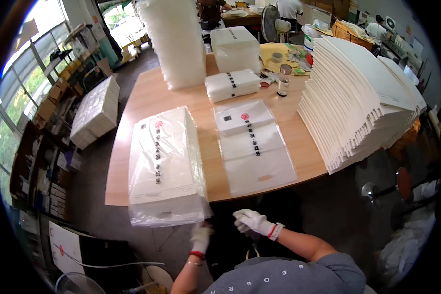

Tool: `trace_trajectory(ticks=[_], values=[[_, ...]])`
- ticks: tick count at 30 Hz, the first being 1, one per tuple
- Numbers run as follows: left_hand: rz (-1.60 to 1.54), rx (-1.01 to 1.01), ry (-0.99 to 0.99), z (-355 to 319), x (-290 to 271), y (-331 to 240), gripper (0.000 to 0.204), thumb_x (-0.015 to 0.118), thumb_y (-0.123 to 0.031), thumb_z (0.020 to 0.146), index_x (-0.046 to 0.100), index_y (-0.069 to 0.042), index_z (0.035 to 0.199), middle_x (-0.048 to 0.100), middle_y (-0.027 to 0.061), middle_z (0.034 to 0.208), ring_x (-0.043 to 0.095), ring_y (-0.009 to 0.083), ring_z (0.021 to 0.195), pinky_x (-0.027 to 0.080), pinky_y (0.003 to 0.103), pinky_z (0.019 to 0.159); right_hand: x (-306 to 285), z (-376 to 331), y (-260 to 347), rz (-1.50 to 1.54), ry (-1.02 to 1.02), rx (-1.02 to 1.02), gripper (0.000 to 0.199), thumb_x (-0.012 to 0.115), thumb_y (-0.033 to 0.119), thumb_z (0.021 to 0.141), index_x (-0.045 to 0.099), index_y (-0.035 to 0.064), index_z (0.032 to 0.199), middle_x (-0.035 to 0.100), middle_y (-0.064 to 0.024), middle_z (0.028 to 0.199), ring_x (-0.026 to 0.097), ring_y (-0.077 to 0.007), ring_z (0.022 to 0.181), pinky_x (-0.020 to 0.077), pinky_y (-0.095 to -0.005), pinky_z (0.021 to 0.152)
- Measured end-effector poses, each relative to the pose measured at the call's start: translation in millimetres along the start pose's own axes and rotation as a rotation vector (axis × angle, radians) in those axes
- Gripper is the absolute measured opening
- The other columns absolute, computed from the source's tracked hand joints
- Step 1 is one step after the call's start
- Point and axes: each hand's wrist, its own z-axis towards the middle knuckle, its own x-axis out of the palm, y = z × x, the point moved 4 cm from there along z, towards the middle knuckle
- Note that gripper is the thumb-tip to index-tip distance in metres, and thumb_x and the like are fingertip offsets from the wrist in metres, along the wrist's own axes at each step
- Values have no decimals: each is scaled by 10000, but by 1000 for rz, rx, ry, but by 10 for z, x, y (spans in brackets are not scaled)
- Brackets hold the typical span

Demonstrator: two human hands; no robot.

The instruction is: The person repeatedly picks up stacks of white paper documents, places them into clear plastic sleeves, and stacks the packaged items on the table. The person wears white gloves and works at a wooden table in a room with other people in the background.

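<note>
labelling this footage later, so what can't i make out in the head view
All in the head view:
Left hand: blurred, so its fingers and grip are unclear.
Right hand: its own back and curled fingers hide the palm and anything inside.
Tall translucent stack: top cut off by the upper edge.
Person in white at the back: head cut off by the upper edge.

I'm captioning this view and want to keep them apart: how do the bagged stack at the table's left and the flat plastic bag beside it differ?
The bagged stack is thick and full; the flat bag is thin and looks empty. The bagged stack juts past the table's front edge; the flat bag ends about there. Both carry red and black printing.
</note>
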Motion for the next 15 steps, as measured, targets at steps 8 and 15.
trace_trajectory(ticks=[8, 15], values=[[313, 952, -195, 665, 1617, -1893, 227, 666, -194, 695, 553, -84, 860, 542, 123, 946, 495, 333, 936, 436, 421, 772, -997, -544, -215, 51, -355, 14, 341, 489, 212, 918, 478, -13, 1175, 588, -97, 859, 599, -163, 702, 547, -323, 649], [80, 626, -125, 920, 1758, -2046, 159, 616, -189, 756, 586, -78, 867, 555, 146, 931, 539, 294, 883, 453, 366, 754, -495, -131, 131, 395, 110, 11, 486, 572, 352, 875, 450, 18, 1208, 571, -122, 1058, 590, -208, 889, 499, -358, 777]])
